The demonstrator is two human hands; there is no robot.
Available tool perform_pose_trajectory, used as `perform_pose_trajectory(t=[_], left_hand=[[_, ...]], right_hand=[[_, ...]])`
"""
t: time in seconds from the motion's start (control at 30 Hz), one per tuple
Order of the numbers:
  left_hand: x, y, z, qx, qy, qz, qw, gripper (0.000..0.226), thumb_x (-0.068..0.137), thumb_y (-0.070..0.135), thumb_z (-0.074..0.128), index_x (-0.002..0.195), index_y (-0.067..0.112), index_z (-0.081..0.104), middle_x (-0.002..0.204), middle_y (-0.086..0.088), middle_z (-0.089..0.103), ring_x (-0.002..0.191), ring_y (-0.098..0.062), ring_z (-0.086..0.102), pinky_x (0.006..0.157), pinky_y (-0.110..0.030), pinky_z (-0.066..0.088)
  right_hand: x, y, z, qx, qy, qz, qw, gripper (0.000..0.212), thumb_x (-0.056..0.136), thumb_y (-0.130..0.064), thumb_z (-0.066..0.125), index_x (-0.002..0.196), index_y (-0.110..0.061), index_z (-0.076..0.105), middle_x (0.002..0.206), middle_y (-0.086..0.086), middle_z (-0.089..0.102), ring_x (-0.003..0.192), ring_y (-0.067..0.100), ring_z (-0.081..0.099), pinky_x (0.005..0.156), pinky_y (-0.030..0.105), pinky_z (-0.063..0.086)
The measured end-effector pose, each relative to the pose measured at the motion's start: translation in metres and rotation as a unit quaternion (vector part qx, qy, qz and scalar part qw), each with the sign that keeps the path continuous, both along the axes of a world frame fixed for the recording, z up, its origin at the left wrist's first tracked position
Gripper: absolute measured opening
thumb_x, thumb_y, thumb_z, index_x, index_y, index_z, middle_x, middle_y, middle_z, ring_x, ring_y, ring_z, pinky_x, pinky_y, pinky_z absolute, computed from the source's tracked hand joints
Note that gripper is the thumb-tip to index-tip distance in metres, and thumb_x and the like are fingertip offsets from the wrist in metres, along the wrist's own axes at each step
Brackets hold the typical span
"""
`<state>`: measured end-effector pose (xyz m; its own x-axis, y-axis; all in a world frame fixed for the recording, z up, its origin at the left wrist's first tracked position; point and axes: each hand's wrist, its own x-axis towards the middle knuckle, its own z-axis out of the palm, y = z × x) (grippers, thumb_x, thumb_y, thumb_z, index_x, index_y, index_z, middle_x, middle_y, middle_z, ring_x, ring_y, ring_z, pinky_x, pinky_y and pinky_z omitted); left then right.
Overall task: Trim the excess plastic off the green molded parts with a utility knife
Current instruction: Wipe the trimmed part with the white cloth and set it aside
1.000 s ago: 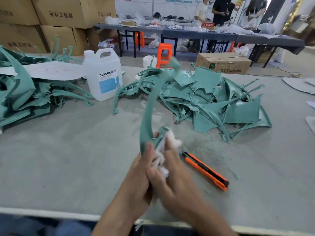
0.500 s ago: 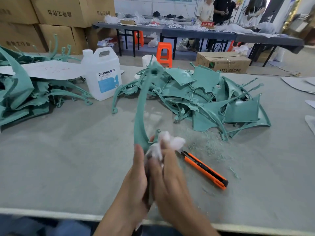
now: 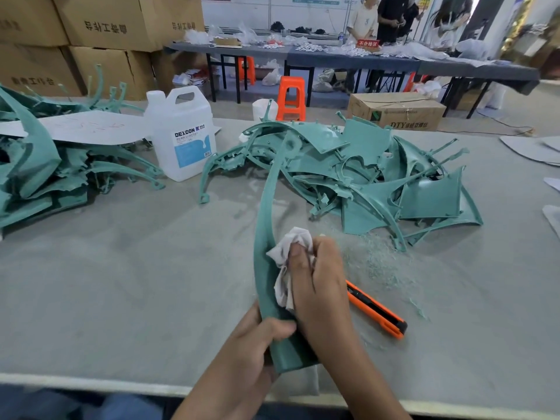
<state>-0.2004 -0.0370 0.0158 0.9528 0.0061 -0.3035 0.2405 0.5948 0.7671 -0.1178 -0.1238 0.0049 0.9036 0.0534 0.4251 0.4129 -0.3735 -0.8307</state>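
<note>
The part (image 3: 266,207), a long curved green strip, stands tilted off the desk (image 3: 121,283), its wide lower end near the front edge and its tip rising toward the pile (image 3: 363,177) behind. The left hand (image 3: 251,344) grips that lower end, fingers (image 3: 274,328) curled round it. The right hand (image 3: 318,283) pinches a bunched white cloth (image 3: 291,244) and presses it to the strip's face. This looks like a wipe-down of a trimmed piece. It probably goes best in long strokes along the curve. The left grip should sit close below the cloth so the thin strip does not flex away. Any cut edge may be sharp, so the cloth should stay between skin and plastic. The knife (image 3: 375,310) lies on the desk just right of the right hand, beside green shavings (image 3: 372,262).
</note>
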Motion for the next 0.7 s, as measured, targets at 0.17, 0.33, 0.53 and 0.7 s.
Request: perform_pose_trajectory(t=[0.17, 0.33, 0.53, 0.7], left_hand=[[-0.007, 0.022, -0.012, -0.021, -0.014, 0.056, 0.998, 0.039, 0.067, 0.002, 0.056, 0.102, 0.005, 0.074, 0.105, -0.022, 0.073, 0.091, -0.034, 0.074, 0.062, -0.036, 0.06], [0.0, 0.031, -0.005, 0.09, -0.078, 0.035, 0.992, 0.061, 0.073, 0.0, 0.071, 0.131, 0.015, 0.059, 0.119, -0.011, 0.072, 0.107, -0.028, 0.07, 0.079, -0.037, 0.059], [-0.003, 0.017, 0.003, 0.403, -0.192, -0.086, 0.891, 0.084, 0.073, -0.007, 0.071, 0.145, 0.019, 0.037, 0.143, 0.008, 0.054, 0.137, -0.008, 0.047, 0.111, -0.036, 0.041], [-0.009, 0.014, 0.019, 0.59, -0.203, -0.12, 0.772, 0.106, 0.084, 0.009, 0.068, 0.148, 0.036, -0.011, 0.154, 0.029, -0.018, 0.14, 0.019, -0.014, 0.113, -0.005, -0.009]], right_hand=[[0.026, -0.023, -0.009, -0.007, 0.109, -0.044, 0.993, 0.022, 0.104, -0.039, 0.045, 0.091, -0.021, 0.048, 0.092, 0.004, 0.057, 0.086, 0.024, 0.055, 0.074, 0.041, 0.047], [-0.003, -0.021, 0.004, 0.059, 0.032, 0.003, 0.998, 0.021, 0.102, -0.05, 0.043, 0.092, -0.034, 0.051, 0.088, -0.002, 0.059, 0.076, 0.022, 0.059, 0.064, 0.042, 0.052], [-0.014, 0.005, 0.017, -0.042, -0.098, 0.118, 0.987, 0.023, 0.096, -0.05, 0.054, 0.094, -0.028, 0.049, 0.096, -0.011, 0.049, 0.089, 0.009, 0.054, 0.074, 0.035, 0.047], [0.01, 0.008, 0.032, -0.029, -0.153, 0.03, 0.987, 0.021, 0.098, -0.051, 0.05, 0.091, -0.032, 0.042, 0.089, -0.01, 0.043, 0.076, 0.005, 0.048, 0.063, 0.023, 0.04]])
